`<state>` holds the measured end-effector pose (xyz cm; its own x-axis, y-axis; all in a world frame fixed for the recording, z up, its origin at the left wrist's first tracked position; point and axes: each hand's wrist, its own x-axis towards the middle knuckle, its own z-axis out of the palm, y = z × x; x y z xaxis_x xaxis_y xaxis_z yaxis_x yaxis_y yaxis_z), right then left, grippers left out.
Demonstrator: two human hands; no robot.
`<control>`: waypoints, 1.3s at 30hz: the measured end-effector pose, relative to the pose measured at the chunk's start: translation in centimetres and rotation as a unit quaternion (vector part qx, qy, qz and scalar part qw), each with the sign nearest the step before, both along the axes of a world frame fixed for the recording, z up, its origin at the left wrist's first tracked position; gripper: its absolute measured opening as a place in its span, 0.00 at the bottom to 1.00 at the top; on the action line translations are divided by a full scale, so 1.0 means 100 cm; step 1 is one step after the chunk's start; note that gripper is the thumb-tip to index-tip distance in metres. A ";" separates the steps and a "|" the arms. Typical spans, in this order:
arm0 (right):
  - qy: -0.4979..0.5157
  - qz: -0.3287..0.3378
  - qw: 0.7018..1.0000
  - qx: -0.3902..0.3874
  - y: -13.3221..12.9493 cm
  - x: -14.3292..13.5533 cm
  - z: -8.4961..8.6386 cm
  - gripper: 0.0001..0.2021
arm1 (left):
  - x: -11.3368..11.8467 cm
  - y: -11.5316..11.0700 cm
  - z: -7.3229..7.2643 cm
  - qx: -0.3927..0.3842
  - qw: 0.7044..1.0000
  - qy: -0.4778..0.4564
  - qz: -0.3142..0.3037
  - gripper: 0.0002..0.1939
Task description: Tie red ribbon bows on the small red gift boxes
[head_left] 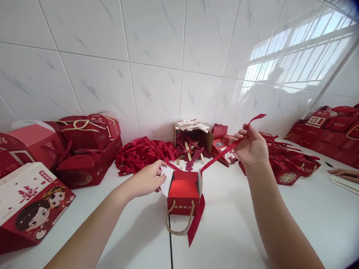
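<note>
A small red gift box (183, 192) stands on the white table with its top flaps open and a rope handle (179, 232) hanging down its front. My left hand (153, 176) is closed at the box's left flap, its fingertips partly hidden behind the flap. Raised to the right, my right hand (249, 145) pinches a red ribbon (221, 154) that stretches tight down to the box. The ribbon's free tip sticks up above my fingers. Another ribbon length (197, 220) trails from the box's right side onto the table.
A heap of red ribbon (146, 151) lies at the back, beside an open cardboard box (209, 140) of tags and sticks. Finished-looking red boxes stand left (84, 164) and right (286, 168). Another person's hand (343, 173) rests by white paper at far right. A tiled wall (157, 93) rises behind.
</note>
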<state>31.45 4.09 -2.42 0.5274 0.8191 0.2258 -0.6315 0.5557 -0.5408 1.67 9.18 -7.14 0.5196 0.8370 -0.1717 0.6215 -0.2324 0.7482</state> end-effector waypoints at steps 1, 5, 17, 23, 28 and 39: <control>-0.006 -0.011 1.000 0.007 -0.002 0.003 0.001 0.08 | 0.000 0.000 0.001 -0.002 1.000 0.009 0.002 0.18; -0.080 -0.050 0.995 0.018 -0.010 0.007 0.005 0.03 | -0.002 -0.001 0.008 0.004 0.999 0.034 -0.004 0.16; -0.610 0.053 0.775 -0.158 -0.003 -0.098 -0.039 0.16 | -0.005 -0.006 0.019 -0.060 0.996 -0.017 -0.062 0.27; -0.645 0.024 0.748 -0.155 0.006 -0.110 -0.058 0.16 | -0.005 -0.005 0.017 -0.068 0.995 -0.025 -0.061 0.32; -0.652 0.019 0.740 -0.166 0.008 -0.109 -0.060 0.15 | -0.004 -0.008 0.020 -0.063 0.996 -0.018 -0.060 0.31; -0.659 0.035 0.730 -0.178 0.006 -0.109 -0.061 0.10 | -0.004 -0.010 0.021 -0.065 0.996 -0.015 -0.054 0.31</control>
